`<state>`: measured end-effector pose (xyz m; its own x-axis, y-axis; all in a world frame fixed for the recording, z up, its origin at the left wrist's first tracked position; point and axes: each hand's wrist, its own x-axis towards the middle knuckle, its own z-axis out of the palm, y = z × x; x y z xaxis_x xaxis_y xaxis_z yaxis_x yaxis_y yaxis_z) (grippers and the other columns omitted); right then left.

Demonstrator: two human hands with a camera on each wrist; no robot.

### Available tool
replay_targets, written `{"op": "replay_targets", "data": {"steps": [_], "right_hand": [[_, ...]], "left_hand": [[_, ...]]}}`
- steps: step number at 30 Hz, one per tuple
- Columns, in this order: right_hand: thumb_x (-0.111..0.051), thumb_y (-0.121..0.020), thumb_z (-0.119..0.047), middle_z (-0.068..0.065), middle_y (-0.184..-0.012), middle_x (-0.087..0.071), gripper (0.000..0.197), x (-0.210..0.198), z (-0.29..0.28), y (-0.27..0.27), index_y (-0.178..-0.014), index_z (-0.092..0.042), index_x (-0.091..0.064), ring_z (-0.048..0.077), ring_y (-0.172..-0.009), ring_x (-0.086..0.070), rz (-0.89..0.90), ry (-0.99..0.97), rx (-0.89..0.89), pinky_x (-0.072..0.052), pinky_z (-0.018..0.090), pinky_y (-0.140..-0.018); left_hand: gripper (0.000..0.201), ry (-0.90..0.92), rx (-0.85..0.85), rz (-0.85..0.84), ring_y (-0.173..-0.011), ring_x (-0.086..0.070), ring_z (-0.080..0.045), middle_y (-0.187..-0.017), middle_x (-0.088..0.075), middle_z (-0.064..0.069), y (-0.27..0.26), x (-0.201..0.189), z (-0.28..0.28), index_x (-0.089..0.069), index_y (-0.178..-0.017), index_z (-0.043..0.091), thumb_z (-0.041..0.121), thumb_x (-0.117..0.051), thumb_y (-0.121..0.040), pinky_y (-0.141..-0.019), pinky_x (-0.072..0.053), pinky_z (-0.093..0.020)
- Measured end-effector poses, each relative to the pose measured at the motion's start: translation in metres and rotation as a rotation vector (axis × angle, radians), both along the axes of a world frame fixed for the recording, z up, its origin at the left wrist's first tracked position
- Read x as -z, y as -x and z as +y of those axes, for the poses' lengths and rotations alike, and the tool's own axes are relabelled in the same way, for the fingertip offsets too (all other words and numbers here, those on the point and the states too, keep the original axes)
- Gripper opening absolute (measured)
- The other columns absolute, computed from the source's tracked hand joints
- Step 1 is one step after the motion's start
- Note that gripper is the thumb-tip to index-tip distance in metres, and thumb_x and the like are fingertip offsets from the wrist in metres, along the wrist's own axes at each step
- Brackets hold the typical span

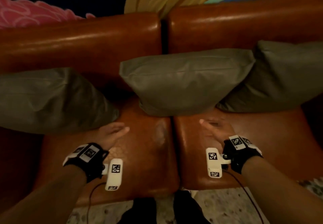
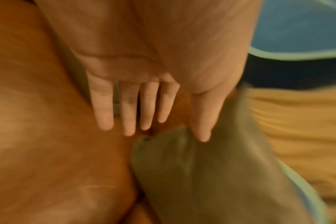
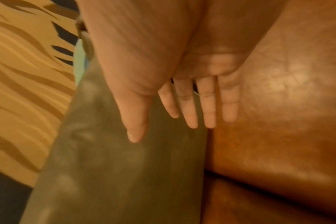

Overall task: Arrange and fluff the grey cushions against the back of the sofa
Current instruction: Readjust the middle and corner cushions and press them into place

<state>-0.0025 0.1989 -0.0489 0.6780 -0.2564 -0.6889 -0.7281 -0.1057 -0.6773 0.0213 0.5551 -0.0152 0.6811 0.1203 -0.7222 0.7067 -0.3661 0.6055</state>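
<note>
Both hands, left hand (image 1: 111,134) and right hand (image 1: 215,129), hover flat-fingered and empty; the middle grey cushion (image 1: 185,82) leans on the sofa back (image 1: 78,41) just beyond them (likely soft, light, smooth-skinned; best taken by both side edges).

Bare brown leather of the sofa seat (image 1: 148,146) lies open in front of the cushions, and both hands hover over it with fingers straight, the left hand (image 1: 111,134) near the left cushion (image 1: 49,99), the right hand (image 1: 216,127) just below the middle cushion (image 1: 185,82). A dark gap shows between the left and middle cushions. The right cushion (image 1: 283,76) overlaps the middle one, closing that side. The sofa back (image 1: 83,40) rises behind all three.
</note>
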Motion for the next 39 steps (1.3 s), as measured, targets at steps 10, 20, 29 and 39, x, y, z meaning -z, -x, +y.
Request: {"op": "replay_targets", "data": {"steps": [10,20,29,39], "right_hand": [[-0.086,-0.064,-0.046,0.010,-0.120,-0.060,0.079,-0.085,-0.015,-0.098,-0.129,-0.013,-0.058,0.032,-0.117,-0.051,-0.690,0.882,-0.801,-0.043,0.044,-0.101],[-0.091,-0.047,-0.058,0.008,-0.167,0.009,0.156,-0.078,-0.039,-0.168,-0.155,-0.029,0.019,0.035,-0.153,0.009,-0.091,1.115,-1.277,-0.002,0.057,-0.120],[-0.088,-0.048,-0.062,0.011,-0.162,-0.019,0.148,-0.058,-0.042,-0.197,-0.155,-0.034,0.009,0.041,-0.145,-0.022,-0.241,1.128,-1.321,-0.018,0.064,-0.116],[-0.083,-0.062,-0.058,0.006,-0.138,-0.048,0.106,-0.075,-0.029,-0.191,-0.148,-0.039,-0.024,0.039,-0.123,-0.045,-0.313,1.162,-1.265,-0.033,0.060,-0.101]], "left_hand": [[0.089,-0.589,0.869,-0.704,-0.134,-0.043,-0.023,-0.143,-0.049,-0.002,-0.099,-0.069,-0.104,-0.044,-0.142,0.024,0.058,-0.079,-0.068,-0.111,-0.036,-0.040],[0.163,-0.911,1.283,-0.288,-0.153,0.002,-0.036,-0.166,0.008,-0.014,-0.179,-0.038,-0.121,0.020,-0.154,0.029,0.070,-0.087,-0.039,-0.118,-0.006,-0.066],[0.145,-0.904,1.194,-0.408,-0.137,-0.038,-0.037,-0.153,-0.034,-0.008,-0.193,-0.026,-0.117,0.006,-0.151,0.042,0.064,-0.087,-0.043,-0.110,-0.025,-0.068],[0.102,-0.837,1.099,-0.466,-0.108,-0.059,-0.031,-0.122,-0.057,-0.002,-0.183,-0.047,-0.106,-0.025,-0.141,0.043,0.052,-0.086,-0.059,-0.090,-0.041,-0.056]]}}
